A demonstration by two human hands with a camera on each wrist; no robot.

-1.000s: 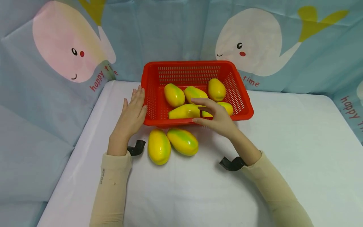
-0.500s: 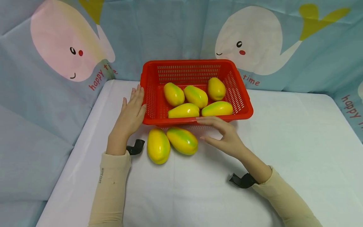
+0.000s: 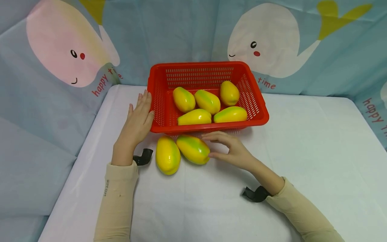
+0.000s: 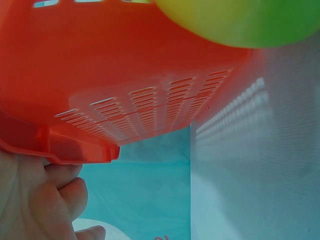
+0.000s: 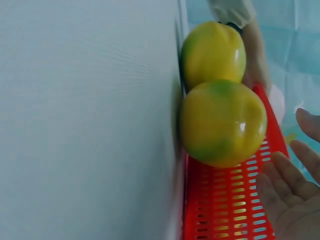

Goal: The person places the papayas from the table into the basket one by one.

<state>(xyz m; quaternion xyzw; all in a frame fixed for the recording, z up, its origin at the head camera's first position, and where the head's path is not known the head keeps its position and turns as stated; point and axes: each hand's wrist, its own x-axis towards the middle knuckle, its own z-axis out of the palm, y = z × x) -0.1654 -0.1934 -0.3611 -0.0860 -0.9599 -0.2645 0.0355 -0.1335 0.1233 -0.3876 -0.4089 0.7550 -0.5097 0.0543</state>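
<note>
In the head view my left hand (image 3: 138, 121) lies with straight fingers along the left rim of a red slotted basket (image 3: 187, 128). The left wrist view shows those fingers (image 4: 55, 200) under the rim's outer edge. My right hand (image 3: 231, 151) is at the right end of a glossy yellow-green papaya (image 3: 193, 149) on the table. Its thumb and fingers are spread apart there and hold nothing; the right wrist view shows a gap between the fingers (image 5: 285, 185) and the fruit. A second papaya (image 3: 168, 155) lies against the first, to its left.
Several more papayas (image 3: 207, 102) lie inside the basket. It stands on a white-covered table (image 3: 205, 205), close to a blue curtain (image 3: 181, 30) printed with whales. Black curved pieces (image 3: 257, 194) are at both wrists.
My right hand has come back out of the basket, over its front rim, and down to the right-hand papaya on the table. The left hand stays at the basket's side.
</note>
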